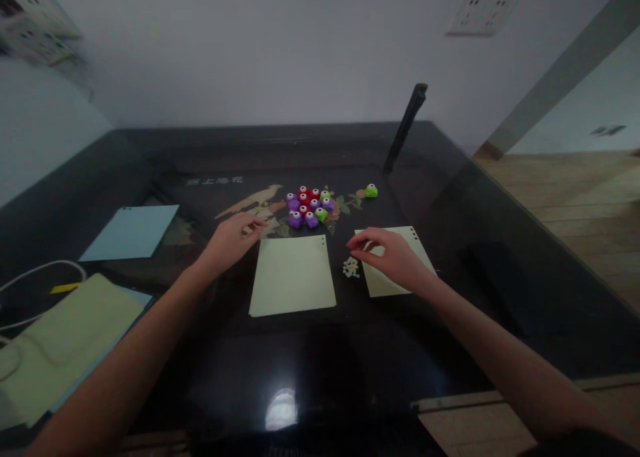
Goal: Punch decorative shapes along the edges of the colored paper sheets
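Observation:
My left hand [231, 242] hovers over the dark glossy table [310, 364], fingers loosely curled and pointing toward the top left corner of a pale yellow sheet [293, 275]; nothing shows in it. My right hand [391, 255] lies over a second pale yellow sheet [400, 270], its fingertips drawn together in a pinch just above a small heap of punched paper bits [351, 267]. Behind the sheets sits a cluster of small purple, red and green craft punches [309, 206]. A single green punch [371, 190] stands apart to the right.
A light blue sheet [131, 231] lies at the left. Stacked green and blue papers [65, 340] and a white cable [37, 270] are at the near left. A black stand [404, 127] leans at the back. A dark flat object [493, 270] rests at the right.

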The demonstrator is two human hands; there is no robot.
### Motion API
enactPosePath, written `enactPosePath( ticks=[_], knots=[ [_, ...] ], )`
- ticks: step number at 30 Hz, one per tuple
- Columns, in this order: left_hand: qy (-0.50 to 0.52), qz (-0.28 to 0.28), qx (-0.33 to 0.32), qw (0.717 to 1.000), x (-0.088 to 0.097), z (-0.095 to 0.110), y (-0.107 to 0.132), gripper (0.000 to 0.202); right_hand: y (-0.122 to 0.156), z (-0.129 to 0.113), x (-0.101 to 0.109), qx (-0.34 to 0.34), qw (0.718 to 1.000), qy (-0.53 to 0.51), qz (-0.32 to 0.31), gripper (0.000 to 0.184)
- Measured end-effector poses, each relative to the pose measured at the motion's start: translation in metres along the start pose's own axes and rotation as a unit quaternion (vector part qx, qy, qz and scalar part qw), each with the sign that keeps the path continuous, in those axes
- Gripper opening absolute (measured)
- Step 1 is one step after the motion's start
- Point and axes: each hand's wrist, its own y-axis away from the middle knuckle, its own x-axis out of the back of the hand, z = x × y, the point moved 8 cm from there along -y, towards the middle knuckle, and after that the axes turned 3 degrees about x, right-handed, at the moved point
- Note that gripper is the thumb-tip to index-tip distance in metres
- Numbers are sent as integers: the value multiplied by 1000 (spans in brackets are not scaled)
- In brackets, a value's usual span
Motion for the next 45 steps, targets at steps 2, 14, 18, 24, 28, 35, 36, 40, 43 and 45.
enactPosePath(
  ticks=[2,14,18,24,28,35,36,40,43,45],
  knots=[
    [5,-24,2,1000,-10,-7,-1,20,-29,-1,-22,23,993,107,-32,11],
    [21,-63,-60,996,-29,-11,17,34,-72,16,-64,34,972,218,-81,37],
    [31,-45,-69,996,-30,-11,19,35,-72,16,-61,29,979,192,-58,28],
    [48,-14,-82,995,-26,-6,21,29,-73,20,-56,6,990,135,-28,13],
    [80,-3,-49,996,-23,-8,21,17,-75,19,-54,12,995,93,-28,12],
    [131,5,2,991,-15,-4,22,16,-79,16,-44,11,998,-11,-53,9],
    [153,5,16,988,-14,-4,22,18,-79,17,-43,1,997,-41,-59,9],
    [239,11,72,968,-13,-7,21,23,-78,21,-42,-51,987,-130,-84,12],
    [260,21,84,962,-9,-6,21,26,-74,18,-39,-65,977,-163,-119,24],
    [290,28,104,951,-5,-5,22,26,-69,13,-37,-66,968,-187,-153,30]
  ],
)
